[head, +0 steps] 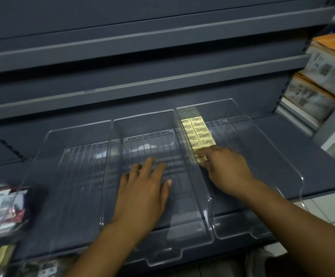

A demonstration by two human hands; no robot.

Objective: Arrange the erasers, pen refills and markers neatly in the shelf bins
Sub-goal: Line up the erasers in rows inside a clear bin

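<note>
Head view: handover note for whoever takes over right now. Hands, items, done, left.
Left hand: open, flat in the middle bin, holding nothing.
Right hand: fingertips at the nearest eraser in the right bin; grip unclear.
Done: erasers laid in two rows along that bin's left wall.
To do: the middle bin and left bin hold no stock yet. The blurred packs at lower left are likely next, but their kind is unreadable.

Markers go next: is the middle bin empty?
Empty: the middle bin shows only its bare ribbed floor, the left hand spread over it.
</note>
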